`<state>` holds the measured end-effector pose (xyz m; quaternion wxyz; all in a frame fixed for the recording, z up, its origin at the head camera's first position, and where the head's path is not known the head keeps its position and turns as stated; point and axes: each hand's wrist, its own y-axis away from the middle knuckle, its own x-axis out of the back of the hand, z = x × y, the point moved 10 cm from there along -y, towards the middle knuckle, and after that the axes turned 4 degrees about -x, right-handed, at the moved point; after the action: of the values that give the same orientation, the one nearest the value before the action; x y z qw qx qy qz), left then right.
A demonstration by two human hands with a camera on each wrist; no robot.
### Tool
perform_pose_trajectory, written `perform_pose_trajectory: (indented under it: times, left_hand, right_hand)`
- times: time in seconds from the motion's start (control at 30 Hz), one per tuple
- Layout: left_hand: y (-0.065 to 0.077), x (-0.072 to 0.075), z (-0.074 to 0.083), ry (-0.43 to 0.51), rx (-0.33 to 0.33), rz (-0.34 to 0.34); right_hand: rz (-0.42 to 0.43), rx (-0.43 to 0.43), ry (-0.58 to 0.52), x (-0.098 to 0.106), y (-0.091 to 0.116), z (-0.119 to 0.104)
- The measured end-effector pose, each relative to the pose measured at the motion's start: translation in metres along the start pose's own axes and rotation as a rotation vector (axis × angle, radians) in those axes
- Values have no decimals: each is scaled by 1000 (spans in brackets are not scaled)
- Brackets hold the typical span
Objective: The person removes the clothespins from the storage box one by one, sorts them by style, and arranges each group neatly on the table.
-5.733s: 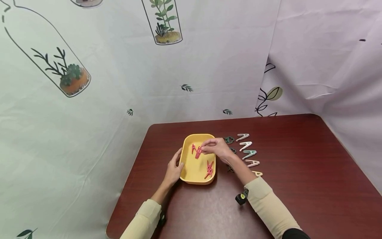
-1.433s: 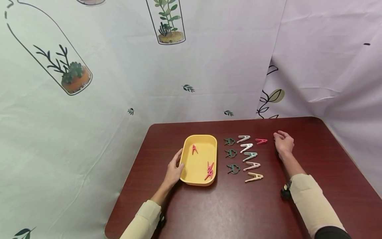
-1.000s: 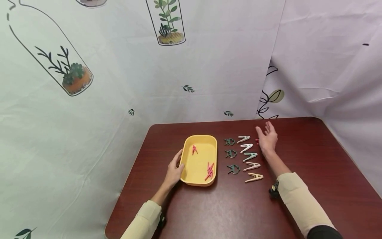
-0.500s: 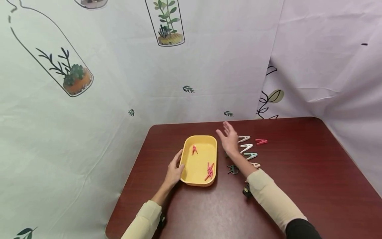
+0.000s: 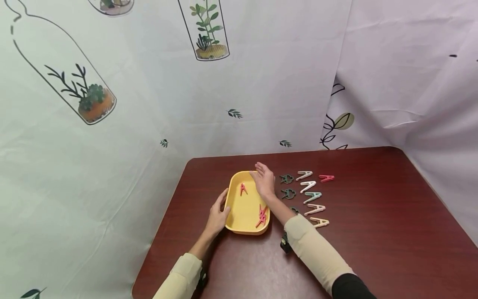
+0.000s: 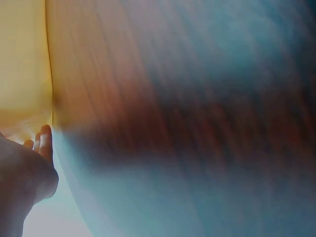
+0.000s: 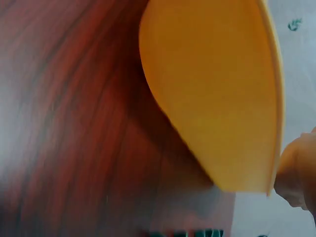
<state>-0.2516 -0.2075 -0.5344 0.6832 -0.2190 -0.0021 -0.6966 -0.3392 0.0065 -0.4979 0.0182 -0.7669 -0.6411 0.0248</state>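
Observation:
A yellow tray (image 5: 240, 207) sits on the table, its left side held by my left hand (image 5: 217, 216), thumb over the rim and fingers along the outer wall. Over the tray's far right rim is my right hand (image 5: 264, 182), fingers extended and nothing in them. Inside the tray lie a red clothespin (image 5: 243, 189) at the upper left and a cluster of red clothespins (image 5: 262, 216) at the lower right. In the left wrist view my left fingers touch the tray wall (image 6: 22, 59). In the right wrist view the tray's outer side (image 7: 217, 89) stands beside my right hand (image 7: 298, 170).
Right of the tray, green round clips (image 5: 287, 194) form a column, the nearest partly hidden by my right arm. Beside them runs a column of pale clothespins (image 5: 313, 197), white to yellow. One red clothespin (image 5: 326, 178) lies farther right. Patterned cloth (image 5: 239, 137) hangs behind the table (image 5: 373, 216).
A red clothespin, earlier pinched over the tray, now lies right of the white ones. My right hand has swung back left from there to the tray. The left hand keeps its place.

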Motion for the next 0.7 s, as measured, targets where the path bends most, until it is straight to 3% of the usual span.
perform_pose_trajectory:
  times: [0.23,0.37,0.57,0.7]
  left_hand:
    - [1,-5,14,7,-10,-7]
    - [-1,-4,17,9,-26,5]
    - [-1,-1,1,-17,-9,6]
    - [-1,0,-5,1,11,-4]
  right_hand:
    - [-5,-56,24,-21,8,21]
    - [-35,-87,102,-27,9,27]
    - [-151,-209,159,-43,8,42]
    - [-195,-206,188,-51,9,44]
